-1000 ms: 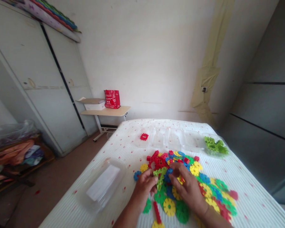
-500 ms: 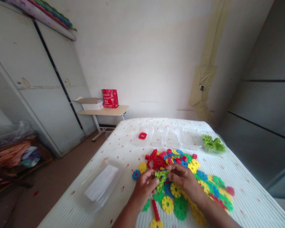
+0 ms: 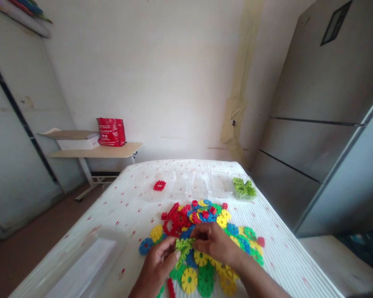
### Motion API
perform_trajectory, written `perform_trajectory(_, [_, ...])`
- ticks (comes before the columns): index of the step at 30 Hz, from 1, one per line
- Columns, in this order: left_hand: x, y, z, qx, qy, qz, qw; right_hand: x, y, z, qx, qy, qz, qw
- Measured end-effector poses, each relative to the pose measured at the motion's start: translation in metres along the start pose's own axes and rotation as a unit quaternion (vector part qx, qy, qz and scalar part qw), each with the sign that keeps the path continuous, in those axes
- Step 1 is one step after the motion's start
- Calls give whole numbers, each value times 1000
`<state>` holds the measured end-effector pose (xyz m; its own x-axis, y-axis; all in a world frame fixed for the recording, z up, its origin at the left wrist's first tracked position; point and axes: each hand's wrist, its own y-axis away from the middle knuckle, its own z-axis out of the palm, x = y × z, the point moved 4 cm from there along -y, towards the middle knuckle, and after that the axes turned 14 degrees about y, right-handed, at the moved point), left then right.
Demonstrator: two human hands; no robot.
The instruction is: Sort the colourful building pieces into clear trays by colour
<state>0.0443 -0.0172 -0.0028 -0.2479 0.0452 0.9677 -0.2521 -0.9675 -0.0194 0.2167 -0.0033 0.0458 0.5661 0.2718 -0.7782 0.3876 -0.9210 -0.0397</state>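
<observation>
Light green notched plastic building pieces point(image 3: 184, 247) are held between my two hands, low over the middle of the heap. My left hand point(image 3: 161, 258) pinches their left side with thumb and fingers. From the right, my right hand point(image 3: 214, 243) grips the other end, its fingers hiding part of it. Beneath and around both hands spreads a pile of toothed discs and blocks: yellow discs point(image 3: 189, 280), green discs point(image 3: 206, 279), a blue disc point(image 3: 146, 246) and red pieces point(image 3: 175, 219). A red bar point(image 3: 170, 288) lies below my left hand.
Behind the pile stands a row of clear plastic trays point(image 3: 199, 184), with a red square piece point(image 3: 159, 185) at the left and green pieces point(image 3: 244, 187) at the right. A clear lid or container point(image 3: 83, 269) holding white paper lies at front left. A fridge point(image 3: 311, 120) rises at right.
The view has swung to the right, so everything sits further left in the picture. Both hands still hold the green pieces, and my right hand's fingers have closed further over their right end.
</observation>
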Motion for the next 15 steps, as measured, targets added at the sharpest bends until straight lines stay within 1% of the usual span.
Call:
perform_trajectory(2, [2,1,3,6,-3,3,1000,-1,1,-1,-3,-6,13,1000])
perform_trajectory(4, [5,3,6,25,-1,10,1000,0,2,-2,-4,-18,28,999])
perform_trajectory(9, [3,5,11,55,35,33,997,0,4,-9,0,-29,51,998])
perform_trajectory(12, [1,4,7,66,25,58,996,0,5,-30,41,-34,52,997])
perform_trajectory(15, [3,3,2,71,16,76,994,8,9,-72,117,-48,74,989])
